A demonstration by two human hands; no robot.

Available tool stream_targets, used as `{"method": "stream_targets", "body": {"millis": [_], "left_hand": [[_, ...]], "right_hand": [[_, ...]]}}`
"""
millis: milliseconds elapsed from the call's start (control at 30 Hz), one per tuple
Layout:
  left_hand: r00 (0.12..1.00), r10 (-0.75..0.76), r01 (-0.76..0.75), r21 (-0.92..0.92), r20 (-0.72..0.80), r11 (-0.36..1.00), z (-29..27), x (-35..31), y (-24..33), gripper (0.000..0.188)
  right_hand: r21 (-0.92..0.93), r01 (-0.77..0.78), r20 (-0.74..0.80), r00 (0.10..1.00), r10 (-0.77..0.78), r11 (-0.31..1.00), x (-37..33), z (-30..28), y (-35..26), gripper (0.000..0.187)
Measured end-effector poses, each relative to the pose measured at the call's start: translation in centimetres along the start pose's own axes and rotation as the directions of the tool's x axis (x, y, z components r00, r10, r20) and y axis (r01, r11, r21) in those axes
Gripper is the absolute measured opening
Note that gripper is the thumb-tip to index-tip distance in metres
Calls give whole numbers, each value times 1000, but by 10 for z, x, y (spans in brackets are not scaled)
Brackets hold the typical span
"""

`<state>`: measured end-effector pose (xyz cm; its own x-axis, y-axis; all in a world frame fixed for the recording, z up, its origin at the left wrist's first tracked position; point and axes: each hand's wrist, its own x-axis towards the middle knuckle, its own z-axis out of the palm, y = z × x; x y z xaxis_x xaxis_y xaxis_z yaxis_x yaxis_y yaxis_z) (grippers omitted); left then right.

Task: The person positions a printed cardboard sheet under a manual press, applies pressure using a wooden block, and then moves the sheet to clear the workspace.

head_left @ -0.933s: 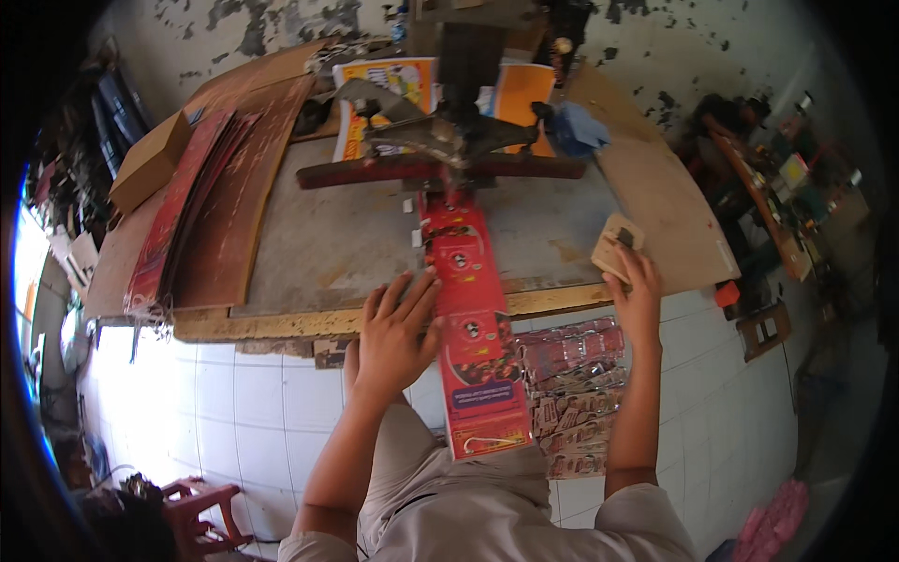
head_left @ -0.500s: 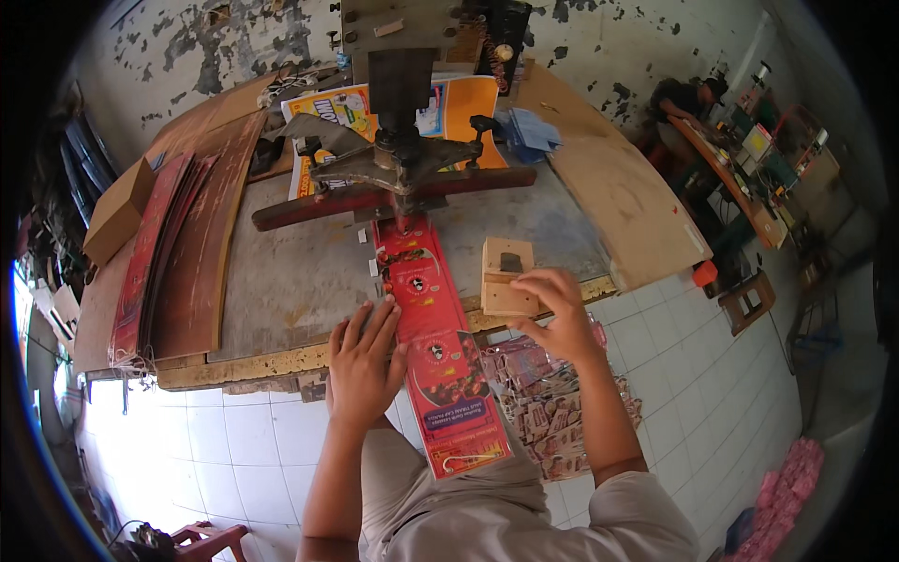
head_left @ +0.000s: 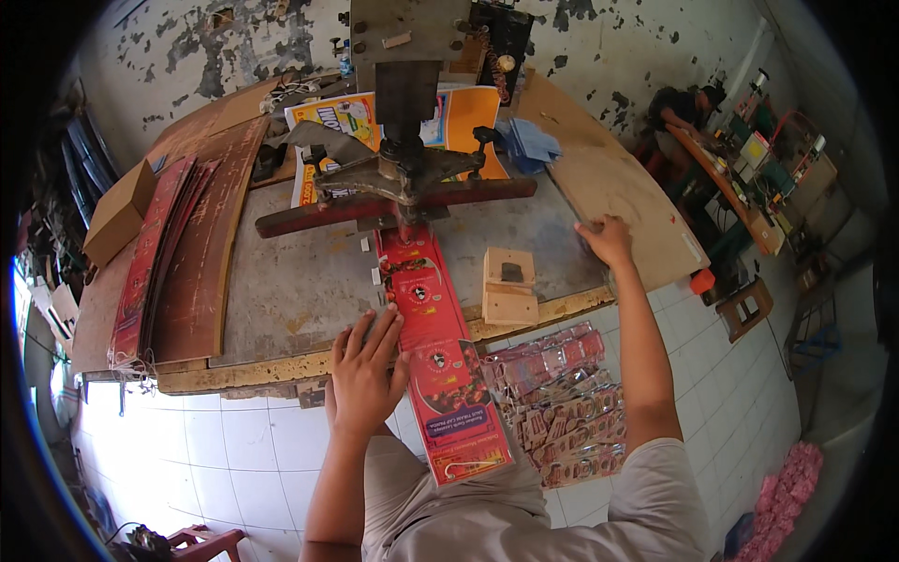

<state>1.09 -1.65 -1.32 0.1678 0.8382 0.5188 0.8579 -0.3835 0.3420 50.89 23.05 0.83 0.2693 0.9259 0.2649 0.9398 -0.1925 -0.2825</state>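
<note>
A long red printed plastic strip runs from under the press head across the table's near edge and down over my lap. My left hand lies with fingers spread along the strip's left edge, at the front of the table. To the right of the strip stands a pale wooden block with a small dark piece on it; no hand touches it. My right hand is farther right, by the seam between the grey table top and a brown board. Its fingers reach leftward, loosely bent, with nothing visible in them.
Stacked red strips and a cardboard box lie at left. Behind the press are colourful printed sheets and blue sheets. Printed packets lie on the floor. A person sits at a bench far right.
My right hand has left the wooden block and moved right and away from me to the board's edge. My left hand stays beside the red strip.
</note>
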Motion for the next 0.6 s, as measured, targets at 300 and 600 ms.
{"method": "stream_targets", "body": {"millis": [300,600], "left_hand": [[1000,8,-8,9,0,1000,0,-1,-1,56],[1000,17,-17,6,-11,1000,2,2,2,55]], "right_hand": [[449,523,-436,836,-333,724,-44,-46,-57,7],[863,300,-193,939,-283,406,-79,-55,-121,10]]}}
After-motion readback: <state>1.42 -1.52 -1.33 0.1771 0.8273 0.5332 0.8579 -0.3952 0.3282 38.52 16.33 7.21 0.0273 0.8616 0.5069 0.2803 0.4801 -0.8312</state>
